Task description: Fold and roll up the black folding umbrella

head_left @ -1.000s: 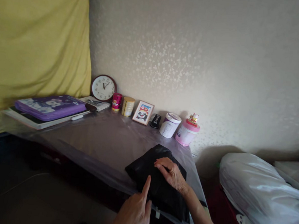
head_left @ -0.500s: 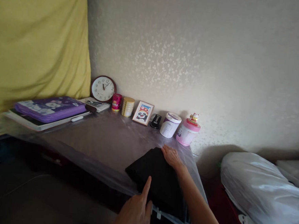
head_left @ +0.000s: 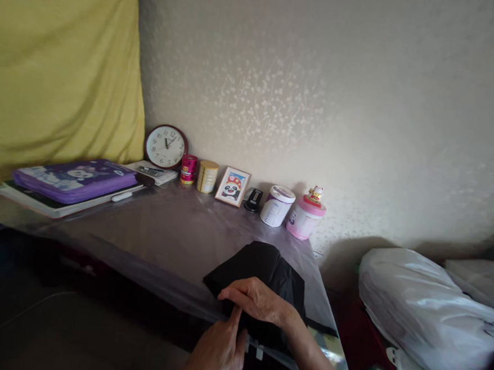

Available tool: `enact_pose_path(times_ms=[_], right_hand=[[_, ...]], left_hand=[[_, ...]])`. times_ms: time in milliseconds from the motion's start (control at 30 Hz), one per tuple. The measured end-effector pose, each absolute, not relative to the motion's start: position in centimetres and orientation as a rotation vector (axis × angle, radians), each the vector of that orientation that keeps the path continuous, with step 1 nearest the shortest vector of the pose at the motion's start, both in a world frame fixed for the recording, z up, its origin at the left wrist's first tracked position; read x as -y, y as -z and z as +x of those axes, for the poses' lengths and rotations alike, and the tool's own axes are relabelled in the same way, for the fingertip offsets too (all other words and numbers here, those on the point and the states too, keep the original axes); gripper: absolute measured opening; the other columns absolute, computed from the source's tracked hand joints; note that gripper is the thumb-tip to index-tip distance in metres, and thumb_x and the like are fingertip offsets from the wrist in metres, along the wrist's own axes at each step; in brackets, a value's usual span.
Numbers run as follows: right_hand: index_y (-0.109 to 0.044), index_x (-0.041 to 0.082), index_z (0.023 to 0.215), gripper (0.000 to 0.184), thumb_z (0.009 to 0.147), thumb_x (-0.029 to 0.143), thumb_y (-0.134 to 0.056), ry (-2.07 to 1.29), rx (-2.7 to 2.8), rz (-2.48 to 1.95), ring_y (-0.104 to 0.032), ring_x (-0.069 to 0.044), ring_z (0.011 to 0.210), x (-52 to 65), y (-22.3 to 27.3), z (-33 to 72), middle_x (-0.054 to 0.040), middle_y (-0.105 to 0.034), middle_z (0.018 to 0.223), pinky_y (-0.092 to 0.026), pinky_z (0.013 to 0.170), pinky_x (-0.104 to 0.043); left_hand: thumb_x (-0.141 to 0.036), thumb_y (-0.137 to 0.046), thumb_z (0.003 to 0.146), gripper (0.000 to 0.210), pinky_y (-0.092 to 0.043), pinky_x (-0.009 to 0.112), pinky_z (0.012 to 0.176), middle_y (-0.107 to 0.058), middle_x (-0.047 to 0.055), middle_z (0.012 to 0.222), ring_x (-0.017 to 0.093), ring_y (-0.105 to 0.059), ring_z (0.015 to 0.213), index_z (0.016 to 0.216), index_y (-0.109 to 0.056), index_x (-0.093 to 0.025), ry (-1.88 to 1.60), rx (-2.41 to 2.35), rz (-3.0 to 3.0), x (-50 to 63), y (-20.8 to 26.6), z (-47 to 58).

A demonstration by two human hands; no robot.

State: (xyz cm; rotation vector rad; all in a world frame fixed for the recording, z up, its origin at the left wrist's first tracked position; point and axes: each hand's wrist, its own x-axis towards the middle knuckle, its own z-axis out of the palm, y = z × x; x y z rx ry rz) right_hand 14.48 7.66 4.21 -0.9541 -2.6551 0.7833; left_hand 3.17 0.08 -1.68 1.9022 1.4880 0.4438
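A thin, folded black cloth (head_left: 262, 262), slightly shiny with creases, lies at the near right corner of the table; I cannot tell what it is. Across its near part reaches my right hand (head_left: 251, 298), fingers bent and close together, apparently gripping the cloth. My left hand (head_left: 221, 346) is at the table's front edge, its index finger stretched out to the cloth and the other fingers partly curled. That fingertip meets the underside of the right hand, which covers part of the cloth.
Along the wall stand a clock (head_left: 166, 146), a pink tin (head_left: 188, 169), a yellow canister (head_left: 207, 176), a panda picture frame (head_left: 232, 187), and white (head_left: 277, 207) and pink (head_left: 305, 220) tubs. A purple case (head_left: 76, 180) lies left. White bags (head_left: 425, 304) sit right of the table (head_left: 155, 223).
My right hand has moved from the cloth's far edge toward me and left, beside my left fingertip. The cloth's right side looks folded over. My left hand has hardly moved.
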Motion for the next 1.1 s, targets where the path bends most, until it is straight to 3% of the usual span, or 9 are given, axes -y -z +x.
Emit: enact_pose_path(times_ms=[167, 433, 600, 733, 1100], right_hand=[[-0.067, 0.022, 0.100, 0.030, 0.087, 0.039, -0.047, -0.470, 2.044, -1.133, -0.060, -0.020, 0.098, -9.0, -4.1, 18.0, -0.0047, -0.068, 0.103, -0.043, 0.090, -0.032], [-0.067, 0.019, 0.092, 0.038, 0.073, 0.047, -0.050, -0.234, 1.300, -1.726, -0.065, -0.026, 0.082, -9.4, -0.7, 28.2, -0.0099, -0.070, 0.092, -0.049, 0.075, -0.036], [-0.067, 0.017, 0.087, 0.041, 0.069, 0.052, -0.052, -0.443, 1.247, -1.731, -0.065, -0.023, 0.064, -9.3, 0.8, 29.6, -0.0058, -0.067, 0.069, -0.051, 0.056, -0.033], [-0.068, 0.018, 0.087, 0.042, 0.068, 0.054, -0.056, -0.550, 1.198, -1.716, -0.063, -0.020, 0.059, -9.1, 0.9, 29.2, -0.0032, -0.066, 0.066, -0.048, 0.046, -0.028], [-0.069, 0.019, 0.086, 0.037, 0.073, 0.051, -0.059, -1.046, 1.145, -1.404, -0.066, -0.023, 0.067, -7.2, -1.1, 26.6, -0.0036, -0.070, 0.071, -0.053, 0.059, -0.032]], left_hand=[[-0.030, -0.028, 0.091, 0.059, -0.040, 0.026, 0.067, -0.069, 0.011, 0.086, 0.020, -0.065, 0.077, 0.144, -0.007, -0.015, -0.458, -1.484, 1.900, 0.0, 1.2, 3.1], [-0.030, -0.026, 0.091, 0.060, -0.040, 0.025, 0.062, -0.067, 0.006, 0.077, 0.017, -0.061, 0.063, 0.144, 0.000, -0.020, -0.437, -1.504, 1.871, 0.3, 0.8, 3.1], [-0.030, -0.027, 0.091, 0.059, -0.043, 0.028, 0.072, -0.065, 0.004, 0.074, 0.017, -0.062, 0.070, 0.144, -0.002, -0.020, -0.456, -1.530, 1.861, 0.5, 0.5, 3.1], [-0.030, -0.025, 0.092, 0.059, -0.043, 0.028, 0.073, -0.063, 0.002, 0.068, 0.017, -0.062, 0.071, 0.144, 0.000, -0.020, -0.436, -1.526, 1.864, 0.6, 0.2, 3.0], [-0.031, -0.025, 0.092, 0.059, -0.044, 0.028, 0.075, -0.064, 0.002, 0.069, 0.016, -0.061, 0.070, 0.144, 0.000, -0.019, -0.419, -1.509, 1.841, 0.7, -0.1, 3.1]])
